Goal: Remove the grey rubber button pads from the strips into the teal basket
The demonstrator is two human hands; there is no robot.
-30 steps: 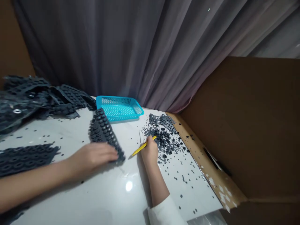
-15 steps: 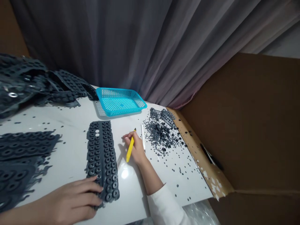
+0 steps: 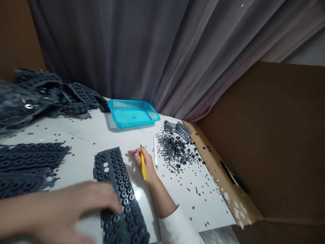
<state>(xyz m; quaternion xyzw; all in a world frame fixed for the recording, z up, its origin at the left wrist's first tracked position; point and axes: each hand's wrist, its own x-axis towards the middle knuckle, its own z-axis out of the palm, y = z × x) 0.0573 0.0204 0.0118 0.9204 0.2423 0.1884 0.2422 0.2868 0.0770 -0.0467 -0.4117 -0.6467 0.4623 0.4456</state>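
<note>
A dark rubber sheet [image 3: 119, 189] studded with rows of ring-shaped washers lies flat on the white table [image 3: 81, 132], running toward me. My left hand [image 3: 76, 206] rests on its near left part, fingers curled over the edge and pressing it down; the hand is blurred. My right hand [image 3: 144, 164] sits just right of the sheet's far end, closed round a yellow pencil-like tool [image 3: 143, 162] that points toward me. A pile of loose dark washers [image 3: 177, 150] lies to the right of that hand.
A turquoise plastic basket [image 3: 132, 113] stands at the back. More rubber sheets are heaped at the back left [image 3: 43, 96] and lie at the left edge [image 3: 27, 159]. A thin white stick [image 3: 155, 156] lies by the washers. A brown cardboard wall [image 3: 274, 135] closes the right side.
The rubber sheet was laid flat and drawn toward me, its near end swinging right. My left hand slid back with it. My right hand turned the yellow tool from pointing left to lying along the hand.
</note>
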